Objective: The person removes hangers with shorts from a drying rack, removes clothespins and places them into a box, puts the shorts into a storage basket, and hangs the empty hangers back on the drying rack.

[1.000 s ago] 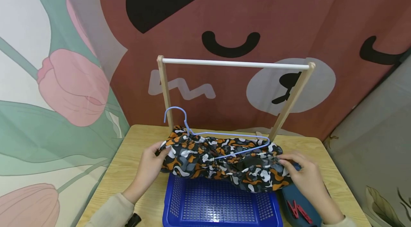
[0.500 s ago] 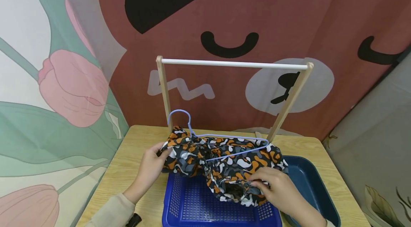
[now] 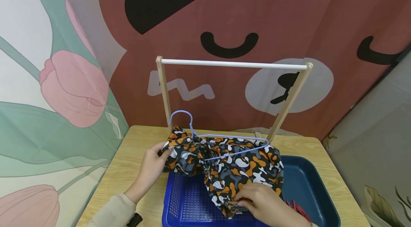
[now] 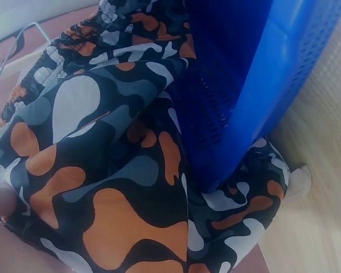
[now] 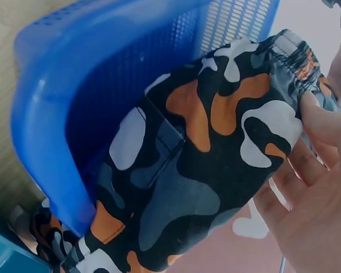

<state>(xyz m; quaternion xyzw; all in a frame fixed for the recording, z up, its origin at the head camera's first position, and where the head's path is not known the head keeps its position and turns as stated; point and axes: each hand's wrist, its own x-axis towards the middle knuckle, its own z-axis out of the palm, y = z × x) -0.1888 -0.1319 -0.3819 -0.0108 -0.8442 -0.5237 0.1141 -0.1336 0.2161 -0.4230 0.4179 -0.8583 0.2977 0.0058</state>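
A black, orange, grey and white camouflage-patterned garment with elastic, gathered edges lies across the back of the blue basket. My left hand pinches its left end. My right hand pinches a gathered edge of the garment near the basket's front; the right wrist view shows the thumb on that edge and fingers beneath. A light-blue hanger lies partly inside the garment, its hook up at the left and its right end showing above the cloth. The hanger's lower left part is hidden by cloth.
Behind the garment stands a wooden rack with a white rod. A dark teal tray holding red clothespins is right of the basket. A small black object lies near the left sleeve, on the wooden table.
My right hand has drawn the garment's right part forward and left, over the basket, uncovering more of the tray. The hanger has shifted slightly. My left hand has stayed at its end.
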